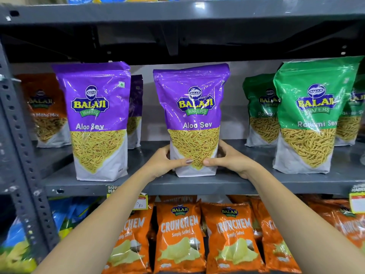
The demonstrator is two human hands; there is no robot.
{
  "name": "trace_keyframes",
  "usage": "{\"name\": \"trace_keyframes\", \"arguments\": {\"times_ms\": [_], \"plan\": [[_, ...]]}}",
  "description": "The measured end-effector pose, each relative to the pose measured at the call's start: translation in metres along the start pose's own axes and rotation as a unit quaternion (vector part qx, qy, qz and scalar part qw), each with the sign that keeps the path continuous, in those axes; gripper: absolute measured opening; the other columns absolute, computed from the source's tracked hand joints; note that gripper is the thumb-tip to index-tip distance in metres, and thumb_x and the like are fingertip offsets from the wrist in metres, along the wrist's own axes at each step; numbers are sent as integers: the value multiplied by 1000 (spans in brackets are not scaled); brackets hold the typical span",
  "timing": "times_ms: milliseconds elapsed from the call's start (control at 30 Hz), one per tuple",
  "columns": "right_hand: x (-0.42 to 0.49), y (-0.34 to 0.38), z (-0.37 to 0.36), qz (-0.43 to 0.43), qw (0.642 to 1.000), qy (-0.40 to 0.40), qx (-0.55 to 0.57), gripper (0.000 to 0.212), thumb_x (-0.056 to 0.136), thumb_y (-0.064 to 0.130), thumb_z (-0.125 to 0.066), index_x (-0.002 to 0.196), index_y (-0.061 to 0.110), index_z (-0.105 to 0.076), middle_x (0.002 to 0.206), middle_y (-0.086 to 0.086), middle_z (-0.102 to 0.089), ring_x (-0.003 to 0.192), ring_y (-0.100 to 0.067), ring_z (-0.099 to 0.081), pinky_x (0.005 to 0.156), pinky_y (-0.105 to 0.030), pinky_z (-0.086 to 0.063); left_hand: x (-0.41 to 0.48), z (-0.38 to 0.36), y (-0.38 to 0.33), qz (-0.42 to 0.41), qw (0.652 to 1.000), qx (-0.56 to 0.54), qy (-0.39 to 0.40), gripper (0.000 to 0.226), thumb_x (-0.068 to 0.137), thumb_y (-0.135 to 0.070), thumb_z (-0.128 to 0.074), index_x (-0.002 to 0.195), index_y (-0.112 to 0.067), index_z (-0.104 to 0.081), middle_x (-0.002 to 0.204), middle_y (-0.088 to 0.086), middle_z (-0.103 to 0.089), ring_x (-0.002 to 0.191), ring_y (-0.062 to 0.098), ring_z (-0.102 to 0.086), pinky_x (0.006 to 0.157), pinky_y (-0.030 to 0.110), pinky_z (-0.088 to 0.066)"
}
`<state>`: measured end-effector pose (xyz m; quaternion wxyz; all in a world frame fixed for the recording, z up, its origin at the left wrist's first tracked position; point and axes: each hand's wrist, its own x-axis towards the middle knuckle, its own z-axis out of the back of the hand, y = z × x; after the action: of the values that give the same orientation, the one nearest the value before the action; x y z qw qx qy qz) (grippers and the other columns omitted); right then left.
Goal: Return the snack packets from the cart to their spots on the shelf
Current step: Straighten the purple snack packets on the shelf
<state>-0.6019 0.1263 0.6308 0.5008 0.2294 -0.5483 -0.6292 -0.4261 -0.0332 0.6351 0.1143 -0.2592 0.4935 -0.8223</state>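
Observation:
A purple Aloo Sev packet [192, 107] stands upright at the front of the grey metal shelf [256, 183], in the middle. My left hand [166, 161] grips its lower left side and my right hand [230, 158] grips its lower right side, thumbs across the front. A second purple Aloo Sev packet [94, 115] stands to the left, with another purple packet [136, 107] behind it. The cart is out of view.
Green Ratlami Sev packets [314, 115] stand on the right, an orange Mitha Mix packet [45, 109] at the far left. Below hang price tags [140, 202] and a row of orange Crunchem packets [179, 236]. A perforated grey upright [21, 147] frames the left.

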Motion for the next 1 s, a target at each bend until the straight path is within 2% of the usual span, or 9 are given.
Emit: {"name": "trace_keyframes", "arguments": {"times_ms": [167, 233, 300, 367, 467, 567, 700, 867, 1000], "plan": [[-2, -3, 3, -6, 999, 8, -32, 96, 59, 31, -91, 140, 25, -41, 132, 1, -63, 116, -11, -62, 100, -31, -49, -4, 1, -5, -5, 999, 35, 21, 48, 67, -34, -80, 107, -36, -54, 107, -17, -64, 107, 3, -61, 87, 18, -47], [-9, 3, -3, 29, 995, -89, -25, 103, 61, 37, -86, 146, 22, -31, 126, -1, -61, 110, -13, -62, 89, -26, -51, -16, 4, -11, -60, 990, 117, -49, 44, 67, -44, -77, 105, -39, -55, 106, -15, -60, 99, 0, -60, 78, 15, -48], [-18, 14, -14, 165, 942, -291, 16, 77, 69, 43, -81, 134, 19, -46, 102, 14, -64, 92, -7, -62, 78, -21, -49, -38, 16, -17, -201, 931, 159, -259, 27, 73, -45, -71, 90, -25, -66, 96, -5, -62, 83, 6, -60, 63, 19, -49], [-30, 35, -39, 327, 843, -426, 42, 26, 82, 32, -69, 104, 22, -60, 76, 21, -61, 71, 1, -55, 70, -21, -45, -63, 44, -17, -316, 816, 134, -465, 26, 83, -29, -59, 75, -5, -66, 83, 8, -60, 74, 15, -55, 60, 22, -43], [-28, 74, -114, 415, 839, -351, 4, 5, 85, 17, -61, 83, 21, -63, 67, 12, -60, 63, 2, -53, 63, -20, -45, -82, 109, -10, -279, 727, 136, -612, 27, 86, -22, -49, 85, 1, -64, 88, 17, -55, 87, 24, -51, 78, 35, -43], [11, 84, -185, 304, 921, -202, -133, 34, 77, 35, -69, 106, 18, -66, 82, 3, -68, 71, -9, -61, 70, -34, -54, -77, 145, 11, -109, 776, 173, -597, 39, 85, -27, -54, 113, 0, -56, 117, 25, -55, 115, 35, -47, 101, 44, -30], [60, 82, -215, 81, 989, -44, -115, 108, 61, 55, -82, 146, 16, -29, 146, -3, -47, 133, -22, -47, 105, -39, -44, -73, 143, 33, 29, 878, 22, -478, 80, 83, -54, -51, 145, -10, -24, 148, 17, -36, 136, 32, -35, 112, 45, -27], [79, 70, -226, 58, 994, -32, -85, 89, 56, 57, -83, 131, 25, -47, 134, 2, -60, 125, -20, -56, 101, -43, -49, -75, 148, 41, 40, 905, -80, -415, 86, 62, -77, -47, 128, -22, -42, 118, 0, -61, 112, 22, -58, 102, 46, -43], [82, 64, -219, 59, 997, -15, -48, 84, 60, 53, -83, 132, 27, -50, 136, 4, -60, 125, -17, -55, 104, -43, -47, -78, 136, 43, 13, 904, -49, -425, 62, 83, -63, -48, 129, -22, -39, 118, -2, -59, 106, 19, -58, 87, 37, -44]]}}
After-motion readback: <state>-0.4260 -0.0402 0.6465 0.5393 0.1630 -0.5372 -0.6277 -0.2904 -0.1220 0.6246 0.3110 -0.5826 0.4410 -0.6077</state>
